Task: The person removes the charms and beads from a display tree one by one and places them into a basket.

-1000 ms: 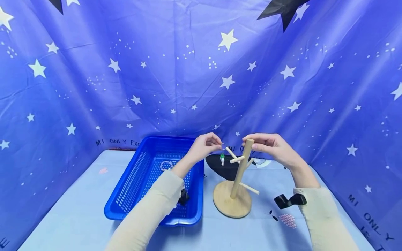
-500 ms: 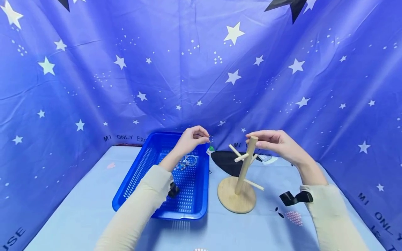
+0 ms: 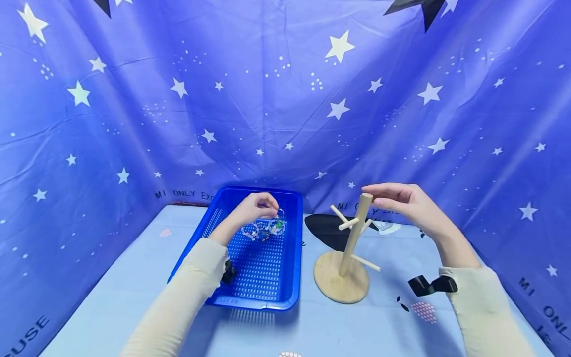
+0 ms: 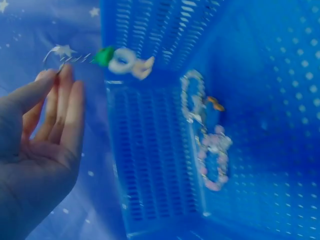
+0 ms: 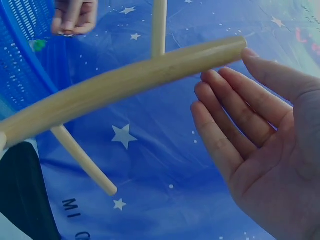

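My left hand (image 3: pixel 254 209) pinches the metal ring of a keychain (image 4: pixel 122 61) between thumb and fingertips. Its short chain carries a green piece, a white ring and a pale charm, over the blue basket (image 3: pixel 295 267) in the head view. Inside the basket lie a pink beaded bracelet (image 4: pixel 214 162), a clear beaded bracelet (image 4: pixel 192 95) and a small orange-brown piece (image 4: pixel 215 104). At the top of a wooden peg stand (image 3: pixel 352 238), my right hand (image 3: pixel 403 198) has its thumb tip right at the post's end, the other fingers loosely extended beside it.
The stand's round base (image 3: pixel 327 285) rests on a pale blue printed cloth (image 3: pixel 370 327), right of the basket. Several pegs (image 3: pixel 366 263) stick out from the post. A blue star-patterned curtain (image 3: pixel 285 124) hangs behind. Black straps (image 3: pixel 432 285) show at the sleeves.
My left hand has moved left with the keychain, from beside the stand's upper pegs to over the basket. The right hand has stayed by the post's top. The head view has shifted slightly.
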The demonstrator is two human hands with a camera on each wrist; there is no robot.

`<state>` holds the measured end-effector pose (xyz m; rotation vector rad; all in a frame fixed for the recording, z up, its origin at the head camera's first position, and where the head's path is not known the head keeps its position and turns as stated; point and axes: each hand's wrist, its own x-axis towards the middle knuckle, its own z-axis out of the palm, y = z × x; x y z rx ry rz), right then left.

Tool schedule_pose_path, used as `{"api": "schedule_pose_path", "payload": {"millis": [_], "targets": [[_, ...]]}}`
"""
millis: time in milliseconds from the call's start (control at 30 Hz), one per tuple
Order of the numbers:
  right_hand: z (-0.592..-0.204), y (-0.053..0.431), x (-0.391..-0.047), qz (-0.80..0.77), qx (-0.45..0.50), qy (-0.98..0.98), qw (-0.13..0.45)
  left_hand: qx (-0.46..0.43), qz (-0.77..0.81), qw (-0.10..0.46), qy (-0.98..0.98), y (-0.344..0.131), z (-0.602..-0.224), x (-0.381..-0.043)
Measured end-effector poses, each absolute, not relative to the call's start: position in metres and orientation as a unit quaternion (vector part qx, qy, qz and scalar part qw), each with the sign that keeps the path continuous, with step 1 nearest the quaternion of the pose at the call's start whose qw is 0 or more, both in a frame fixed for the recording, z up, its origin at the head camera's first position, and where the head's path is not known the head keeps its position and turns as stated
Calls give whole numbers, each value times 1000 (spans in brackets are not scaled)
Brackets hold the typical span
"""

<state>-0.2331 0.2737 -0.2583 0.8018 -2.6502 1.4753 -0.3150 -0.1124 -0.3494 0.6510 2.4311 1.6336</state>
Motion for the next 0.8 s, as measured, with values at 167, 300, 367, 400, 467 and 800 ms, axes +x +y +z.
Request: {"api": "schedule_pose_path", "payload": {"millis": [167,300,367,400,467,800], "targets": [[-258,282,-227,475,235,-848,18,220,479,171,832,-119,-361,-315],[-262,291,-225,486,233,-842,24,194,443,261,836,-119,-373,-318],[-265,295,-224,486,233,-842,28,178,430,286,838,-119,-379,-320],[-267,297,-223,484,234,-843,30,170,427,291,839,-119,-382,-321],[-271,300,-223,485,232,-842,34,152,420,291,846,-118,-389,-321],[-277,312,-223,497,205,-840,74,101,399,225,883,-127,-389,-324]]}}
